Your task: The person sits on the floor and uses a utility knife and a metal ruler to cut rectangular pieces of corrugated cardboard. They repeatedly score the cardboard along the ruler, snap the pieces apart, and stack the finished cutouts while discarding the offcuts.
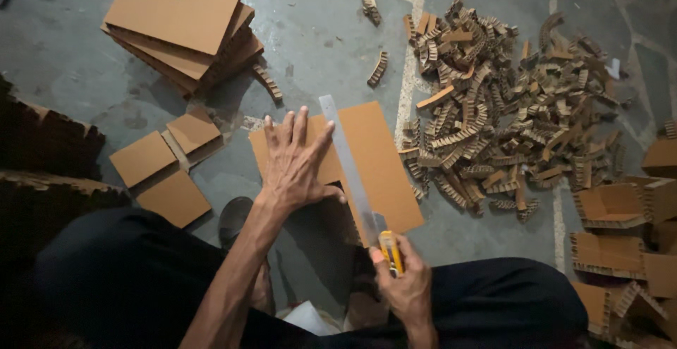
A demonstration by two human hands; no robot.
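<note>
Cardboard sheet [381, 158] lies flat on the stone floor [317, 32] right in front of me, and a long metal ruler [345, 162] runs across it at a slant from the far edge down toward my lap. I see my left hand [296, 158] spread wide, palm down, fingers fanned out, pressing on the sheet and against the left side of the ruler. My right hand [402, 278] is wrapped tight around a yellow utility knife [390, 250], held at the near end of the ruler where the sheet's edge meets it; I cannot tell whether the blade touches the cardboard.

To the right of the sheet sits a big loose heap of narrow corrugated strips [508, 102], a few strays lying apart from it on the floor. Far left, a stack of larger cardboard panels [183, 28] rests on the floor, and nearer to me three small square pieces [166, 169] lie just beside each other. Along the right edge more cut cardboard blocks [620, 229] are piled. A dark shoe [234, 218] shows below my left wrist.
</note>
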